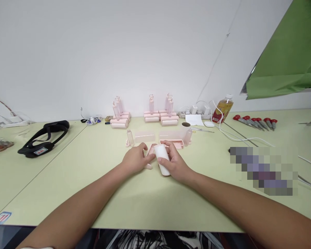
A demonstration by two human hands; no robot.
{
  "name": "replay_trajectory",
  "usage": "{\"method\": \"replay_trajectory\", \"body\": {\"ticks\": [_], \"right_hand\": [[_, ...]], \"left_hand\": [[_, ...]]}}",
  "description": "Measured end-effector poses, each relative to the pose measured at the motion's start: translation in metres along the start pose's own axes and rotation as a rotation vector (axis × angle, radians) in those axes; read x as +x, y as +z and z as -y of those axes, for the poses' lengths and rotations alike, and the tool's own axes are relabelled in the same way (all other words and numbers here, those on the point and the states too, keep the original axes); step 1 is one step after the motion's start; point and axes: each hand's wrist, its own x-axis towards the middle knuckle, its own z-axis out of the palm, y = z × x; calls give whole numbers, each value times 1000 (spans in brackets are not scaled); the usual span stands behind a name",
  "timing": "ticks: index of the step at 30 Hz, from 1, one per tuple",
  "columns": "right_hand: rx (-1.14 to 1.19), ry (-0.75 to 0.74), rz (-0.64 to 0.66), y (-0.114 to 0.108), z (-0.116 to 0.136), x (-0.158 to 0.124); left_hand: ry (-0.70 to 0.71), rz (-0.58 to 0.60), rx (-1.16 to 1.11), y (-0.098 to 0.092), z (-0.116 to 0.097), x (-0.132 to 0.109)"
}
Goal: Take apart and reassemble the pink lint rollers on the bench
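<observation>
My right hand (178,164) grips a white roll (162,159), tilted, with the thumb along its face and the fingers behind it. Left of it, my left hand (136,159) is curled at a pale pink plastic part (151,150), its thumb lying across the part. A small pink end (148,166) sticks out below that thumb; whether it belongs to the same part is hidden. Just beyond my hands lie an open pink case (180,144), a translucent cover (144,136), and two clear little bottles, one at left (130,138) and one at right (188,136).
Several pink roller units with upright bottles (119,123) stand along the wall. To the right are a drink bottle (223,109), red-handled tools (259,122), tweezers (202,130) and white cables (238,138). A black head strap (45,138) lies at left.
</observation>
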Motion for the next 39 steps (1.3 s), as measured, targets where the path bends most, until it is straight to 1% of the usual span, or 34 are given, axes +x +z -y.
{"method": "replay_trajectory", "body": {"ticks": [3,5,7,10,14,16,18,21,23,25,28,30,35,39], "right_hand": [[40,63,-11,1,2,0],[68,118,-18,1,4,0],[99,156,-37,1,5,1],[171,180,-81,1,5,3],[334,208,-150,1,7,6],[401,217,-189,2,8,6],[444,224,-216,3,9,6],[481,229,-218,6,10,5],[508,220,-212,8,11,3],[535,201,-216,11,11,1],[546,167,-228,15,12,-4],[529,156,-231,17,13,-7],[460,163,-222,21,13,-12],[428,169,-196,21,14,-12]], "left_hand": [[-2,71,19,3,1,-1],[-4,89,34,3,3,0],[-5,77,39,3,4,0],[6,29,-2,5,3,0],[58,-37,-182,9,-2,-3],[99,-28,-315,11,-5,-4],[105,8,-457,14,-6,-5],[80,38,-638,18,-7,-6],[114,19,-708,21,-8,-8],[171,-23,-724,22,-10,-11],[232,-90,-724,23,-16,-18],[232,-112,-749,23,-20,-22],[137,-99,-790,24,-27,-24],[133,-70,-846,23,-26,-23]]}}
